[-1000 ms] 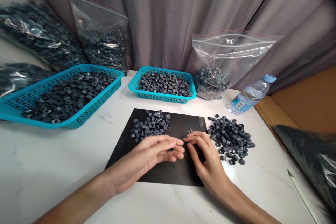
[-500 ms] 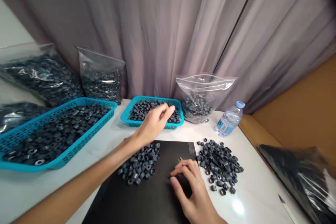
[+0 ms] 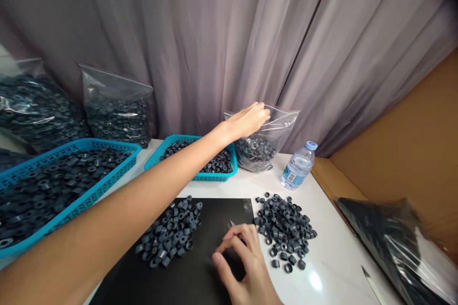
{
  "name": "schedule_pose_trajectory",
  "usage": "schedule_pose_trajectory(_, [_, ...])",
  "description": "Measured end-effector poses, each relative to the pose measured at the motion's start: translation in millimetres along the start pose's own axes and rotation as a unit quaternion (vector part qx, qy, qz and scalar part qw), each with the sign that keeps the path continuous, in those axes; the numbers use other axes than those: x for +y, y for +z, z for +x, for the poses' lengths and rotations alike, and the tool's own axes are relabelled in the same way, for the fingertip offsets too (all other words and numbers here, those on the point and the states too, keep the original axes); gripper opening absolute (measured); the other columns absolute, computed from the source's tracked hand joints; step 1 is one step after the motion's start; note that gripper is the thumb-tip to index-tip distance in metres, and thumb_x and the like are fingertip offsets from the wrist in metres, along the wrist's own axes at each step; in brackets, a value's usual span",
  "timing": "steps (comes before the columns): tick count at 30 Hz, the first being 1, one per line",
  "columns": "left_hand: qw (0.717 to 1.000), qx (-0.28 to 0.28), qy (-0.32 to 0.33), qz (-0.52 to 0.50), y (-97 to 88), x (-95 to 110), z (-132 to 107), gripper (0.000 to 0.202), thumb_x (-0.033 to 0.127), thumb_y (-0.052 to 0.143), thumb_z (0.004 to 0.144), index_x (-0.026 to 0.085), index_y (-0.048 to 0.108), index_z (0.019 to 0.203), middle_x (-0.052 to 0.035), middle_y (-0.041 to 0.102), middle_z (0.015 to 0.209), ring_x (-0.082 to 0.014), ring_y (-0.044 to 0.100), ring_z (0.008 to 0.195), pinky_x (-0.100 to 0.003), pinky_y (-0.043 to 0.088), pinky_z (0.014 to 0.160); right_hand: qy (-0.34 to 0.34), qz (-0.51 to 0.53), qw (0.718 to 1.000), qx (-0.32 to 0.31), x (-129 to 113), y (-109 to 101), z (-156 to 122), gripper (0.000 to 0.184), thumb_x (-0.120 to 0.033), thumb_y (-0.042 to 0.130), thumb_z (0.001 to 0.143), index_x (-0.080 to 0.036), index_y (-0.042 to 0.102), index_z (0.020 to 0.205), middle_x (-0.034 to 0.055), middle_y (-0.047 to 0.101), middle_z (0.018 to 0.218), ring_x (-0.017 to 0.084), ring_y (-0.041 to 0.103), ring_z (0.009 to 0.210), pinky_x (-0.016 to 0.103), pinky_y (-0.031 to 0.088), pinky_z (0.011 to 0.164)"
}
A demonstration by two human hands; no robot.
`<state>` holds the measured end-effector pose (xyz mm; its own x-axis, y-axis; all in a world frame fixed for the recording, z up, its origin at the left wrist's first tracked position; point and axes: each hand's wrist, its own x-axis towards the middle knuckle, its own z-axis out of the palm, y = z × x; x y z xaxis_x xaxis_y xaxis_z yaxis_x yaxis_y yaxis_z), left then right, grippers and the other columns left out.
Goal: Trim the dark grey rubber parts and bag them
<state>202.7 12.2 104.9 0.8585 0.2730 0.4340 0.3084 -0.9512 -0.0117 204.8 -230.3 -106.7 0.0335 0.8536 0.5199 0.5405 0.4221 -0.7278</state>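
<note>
My left hand [image 3: 252, 118] is over the mouth of a clear zip bag [image 3: 281, 126] that holds dark grey plastic rings [image 3: 255, 148]. Its fingers are bent down and closed; what they hold, if anything, is hidden. Low on the black mat [image 3: 203, 276] rests my right hand [image 3: 246, 262], fingers curved and the thumb apart from them, with nothing visible between. Just beyond its fingers show the thin metal tips of a pointed tool [image 3: 231, 224], the rest hidden behind the hand. A pile of rings [image 3: 171, 233] lies on the mat, left of this hand, and another pile [image 3: 284, 226] lies to its right.
A small blue basket [image 3: 214, 177] of rings stands behind my left forearm, and a larger blue basket [image 3: 118, 171] at left. Filled zip bags [image 3: 116, 109] stand behind it. To the right are a water bottle [image 3: 298, 166], a knife-like tool [image 3: 372, 283] and a black plastic bag [image 3: 379, 233].
My left hand has moved right and farther away, from above the small basket to the open zip bag. The view has turned slightly right. My right hand keeps nearly the same place and pose.
</note>
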Motion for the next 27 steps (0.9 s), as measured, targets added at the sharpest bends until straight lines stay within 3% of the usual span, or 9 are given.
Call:
schedule_pose_trajectory(3, [0.998,-0.044,-0.026,-0.021,2.7,-9,-1,0.028,0.022,0.043,0.101,0.010,0.068,0.102,-0.0128,0.066,0.105,-0.0249,0.064,0.100,-0.037,0.047,0.093,0.010,0.015,1.000,-0.009,-1,0,0,0.011,-0.015,0.056,0.097,-0.025,0.062,0.095,0.0060,0.057,0.103,0.025,0.054,0.102,0.041,0.047,0.094])
schedule_pose_trajectory(6, [0.995,-0.068,-0.054,-0.044,2.5,-13,-2,0.034,0.027,0.046,0.099,0.008,0.062,0.122,-0.0150,0.066,0.116,-0.0228,0.067,0.091,-0.035,0.050,0.084,0.015,0.023,1.000,-0.010,-1,0,0,0.011,-0.016,0.054,0.098,-0.024,0.061,0.094,0.0059,0.057,0.102,0.024,0.055,0.100,0.040,0.047,0.092])
schedule_pose_trajectory(10, [0.994,-0.068,-0.058,-0.065,2.6,-9,-5,0.044,0.029,0.045,0.101,0.009,0.050,0.139,-0.0181,0.061,0.134,-0.0256,0.065,0.108,-0.036,0.047,0.094,0.006,0.024,1.000,-0.011,2,0,-1,0.012,-0.017,0.053,0.100,-0.024,0.060,0.093,0.0050,0.057,0.101,0.023,0.056,0.097,0.039,0.047,0.090])
schedule_pose_trajectory(13, [0.995,-0.055,-0.046,-0.069,-0.5,-6,-9,0.040,0.029,0.043,0.102,0.011,0.053,0.136,-0.0163,0.061,0.138,-0.0270,0.059,0.122,-0.038,0.042,0.104,-0.003,0.024,1.000,-0.007,4,0,-1,0.012,-0.018,0.051,0.101,-0.023,0.059,0.093,0.0051,0.058,0.100,0.022,0.056,0.095,0.039,0.047,0.087])
schedule_pose_trajectory(17, [0.997,-0.023,-0.037,-0.059,-14.2,5,-22,0.042,0.033,0.030,0.107,0.011,0.058,0.131,-0.0158,0.065,0.130,-0.0302,0.061,0.117,-0.046,0.042,0.103,-0.004,0.023,1.000,-0.009,3,-2,-1,0.014,-0.020,0.050,0.103,-0.022,0.059,0.093,0.0058,0.058,0.099,0.022,0.056,0.094,0.038,0.048,0.085])
schedule_pose_trajectory(20, [0.998,-0.010,-0.017,-0.053,-27.7,21,-49,0.041,0.032,0.030,0.107,0.014,0.058,0.131,-0.0135,0.063,0.132,-0.0299,0.058,0.122,-0.046,0.039,0.107,0.008,0.024,0.999,-0.022,1,-4,-1,0.014,-0.020,0.051,0.103,-0.022,0.059,0.092,0.0055,0.058,0.098,0.022,0.056,0.094,0.037,0.048,0.085])
schedule_pose_trajectory(23, [0.998,0.009,0.010,-0.058,-35.3,37,-97,0.035,0.033,0.036,0.106,0.018,0.065,0.121,-0.0109,0.063,0.128,-0.0278,0.056,0.122,-0.043,0.036,0.111,0.013,0.029,0.999,-0.013,-1,-6,-2,0.015,-0.019,0.052,0.102,-0.022,0.058,0.089,0.0046,0.058,0.096,0.021,0.056,0.091,0.036,0.046,0.084])
schedule_pose_trajectory(26, [0.993,0.049,-0.059,-0.088,-31.2,45,-155,0.028,0.034,0.045,0.103,0.022,0.069,0.110,-0.0104,0.066,0.117,-0.0288,0.058,0.114,-0.043,0.035,0.109,0.003,0.034,0.999,-0.003,-2,-6,-3,0.016,-0.019,0.052,0.103,-0.022,0.059,0.089,0.0041,0.059,0.093,0.021,0.056,0.089,0.036,0.045,0.083])
schedule_pose_trajectory(27, [0.990,0.037,-0.090,-0.101,-27.1,44,-173,0.026,0.034,0.047,0.102,0.024,0.070,0.107,-0.0092,0.067,0.114,-0.0283,0.058,0.111,-0.042,0.034,0.108,0.004,0.036,0.999,-0.004,-2,-6,-3,0.016,-0.020,0.052,0.103,-0.022,0.059,0.088,0.0041,0.059,0.093,0.021,0.056,0.088,0.036,0.045,0.083])
